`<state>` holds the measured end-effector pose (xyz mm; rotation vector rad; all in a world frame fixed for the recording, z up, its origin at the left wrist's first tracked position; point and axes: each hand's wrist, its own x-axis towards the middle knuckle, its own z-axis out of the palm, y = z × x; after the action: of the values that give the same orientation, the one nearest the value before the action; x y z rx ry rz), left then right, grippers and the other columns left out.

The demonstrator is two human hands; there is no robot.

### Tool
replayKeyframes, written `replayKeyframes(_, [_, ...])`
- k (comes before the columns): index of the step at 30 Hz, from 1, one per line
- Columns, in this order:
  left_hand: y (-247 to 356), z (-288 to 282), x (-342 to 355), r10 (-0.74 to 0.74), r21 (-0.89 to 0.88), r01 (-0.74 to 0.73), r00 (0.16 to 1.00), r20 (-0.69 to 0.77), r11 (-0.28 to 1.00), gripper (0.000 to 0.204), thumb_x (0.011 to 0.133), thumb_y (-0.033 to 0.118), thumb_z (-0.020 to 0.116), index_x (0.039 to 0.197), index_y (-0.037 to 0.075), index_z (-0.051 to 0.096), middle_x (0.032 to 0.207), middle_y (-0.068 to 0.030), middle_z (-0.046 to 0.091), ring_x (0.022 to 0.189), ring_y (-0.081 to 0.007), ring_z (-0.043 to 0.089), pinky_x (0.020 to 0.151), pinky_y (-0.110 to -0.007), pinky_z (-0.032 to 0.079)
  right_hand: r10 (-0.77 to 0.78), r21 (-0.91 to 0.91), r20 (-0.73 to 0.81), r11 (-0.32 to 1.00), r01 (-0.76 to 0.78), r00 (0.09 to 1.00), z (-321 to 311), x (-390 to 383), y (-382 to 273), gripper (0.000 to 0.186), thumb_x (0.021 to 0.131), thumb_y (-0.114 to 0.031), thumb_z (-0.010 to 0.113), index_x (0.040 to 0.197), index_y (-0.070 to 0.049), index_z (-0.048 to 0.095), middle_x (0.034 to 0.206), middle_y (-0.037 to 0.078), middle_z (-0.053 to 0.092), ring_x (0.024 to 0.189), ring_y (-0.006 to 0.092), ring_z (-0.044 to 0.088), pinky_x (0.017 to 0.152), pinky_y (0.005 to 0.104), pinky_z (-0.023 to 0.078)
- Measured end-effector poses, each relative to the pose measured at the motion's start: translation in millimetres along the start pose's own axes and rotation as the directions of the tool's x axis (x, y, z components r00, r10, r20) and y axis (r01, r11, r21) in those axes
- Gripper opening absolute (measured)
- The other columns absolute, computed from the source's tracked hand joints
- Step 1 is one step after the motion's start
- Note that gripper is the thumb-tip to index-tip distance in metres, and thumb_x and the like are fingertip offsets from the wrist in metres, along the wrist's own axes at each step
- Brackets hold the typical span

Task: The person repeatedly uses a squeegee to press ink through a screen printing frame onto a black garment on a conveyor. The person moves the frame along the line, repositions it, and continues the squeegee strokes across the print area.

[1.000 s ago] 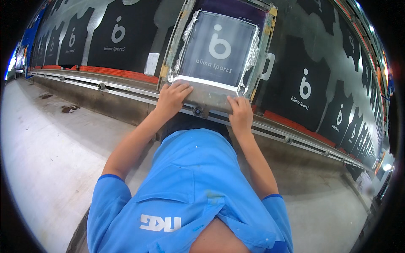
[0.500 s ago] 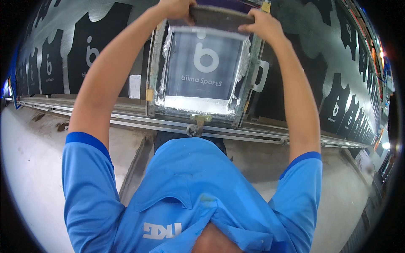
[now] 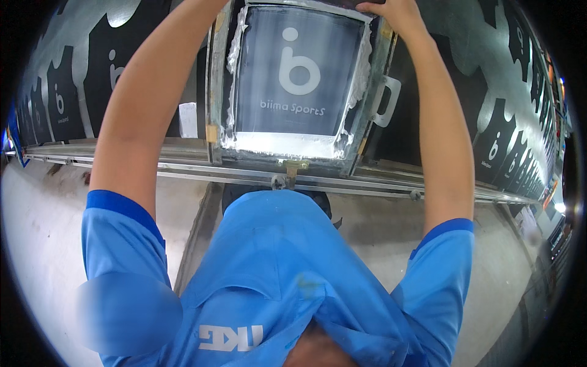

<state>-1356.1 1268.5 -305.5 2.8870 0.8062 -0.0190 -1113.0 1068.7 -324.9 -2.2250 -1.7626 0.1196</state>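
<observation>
My right hand [image 3: 394, 13] is partly in view at the top edge, its thumb by the top right corner of a printing screen [image 3: 213, 73]. It grips one end of a squeegee, mostly cut off above the picture. Only my left forearm [image 3: 143, 92] shows; that hand lies beyond the top edge. Inside the screen's frame, the dark mesh carries a pale round emblem with lettering below. White ink [image 3: 275, 144] forms a band along the near side and thick smears down both sides.
Black vest-shaped fabric pieces [image 3: 128, 58] with pale prints lie along the table on both sides. A white handle [image 3: 386, 101] stands out from the screen's right side. Metal rails [image 3: 361, 186] run along the table's near edge, and pale floor [image 3: 43, 232] lies below.
Both hands have moved farther away with the squeegee, to the top edge and past it. More of the mesh and the whole emblem now show. The screen appears slightly higher in view.
</observation>
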Motion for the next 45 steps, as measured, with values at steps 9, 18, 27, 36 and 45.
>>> replayKeyframes(9, [64,47,-173,-0.006,0.007,0.006,1.0,0.012,1.0,0.012,0.082,0.029,0.076,0.092,0.023,0.079,0.08,-0.0078,0.073,0.083,-0.0286,0.071,0.082,-0.044,0.044,0.021,0.135,-0.032,0.991,-0.017,0.999,22,-169,-76,0.037,0.077,-0.022,0.087,0.091,-0.001,0.06,0.091,0.019,0.066,0.093,0.0406,0.063,0.081,0.0496,0.05])
replayKeyframes(18, [135,83,-342,0.017,-0.154,-0.042,0.987,-0.161,0.987,0.009,0.085,0.023,0.075,0.091,0.017,0.076,0.085,-0.0029,0.075,0.081,-0.0219,0.072,0.084,-0.04,0.041,0.006,0.174,-0.069,0.985,0.007,0.998,38,-328,-139,0.036,0.07,-0.005,0.084,0.097,-0.006,0.06,0.096,0.011,0.063,0.098,0.0343,0.06,0.083,0.0451,0.051])
replayKeyframes(27, [153,75,-285,-0.1,-0.088,0.104,0.994,0.048,0.991,0.03,0.08,0.036,0.08,0.092,0.01,0.072,0.089,-0.0112,0.073,0.093,-0.0352,0.07,0.078,-0.051,0.051,-0.055,0.176,0.119,0.984,0.034,0.991,29,-279,-118,0.048,0.078,-0.035,0.085,0.101,-0.002,0.061,0.098,0.019,0.066,0.099,0.0397,0.064,0.085,0.0498,0.051])
replayKeyframes(36, [120,81,-201,0.168,-0.372,0.028,0.858,0.486,0.928,0.069,0.07,0.063,0.087,0.104,0.004,0.079,0.101,-0.0159,0.077,0.095,-0.0353,0.072,0.085,-0.046,0.056,-0.069,0.211,0.707,0.971,-0.116,0.704,43,-213,-65,0.084,0.076,-0.066,0.081,0.126,0.0,0.066,0.113,0.025,0.072,0.112,0.0358,0.068,0.094,0.0435,0.052])
replayKeyframes(45, [48,0,-90,-0.063,-0.221,0.052,0.997,-0.041,0.974,0.061,0.069,0.061,0.086,0.084,0.004,0.07,0.078,-0.0154,0.069,0.078,-0.0337,0.068,0.072,-0.044,0.051,0.558,0.471,-0.367,0.801,-0.368,0.745,45,-220,-27,0.031,0.094,-0.024,0.072,0.12,-0.008,0.066,0.1,0.015,0.066,0.09,0.0323,0.064,0.083,0.0456,0.05])
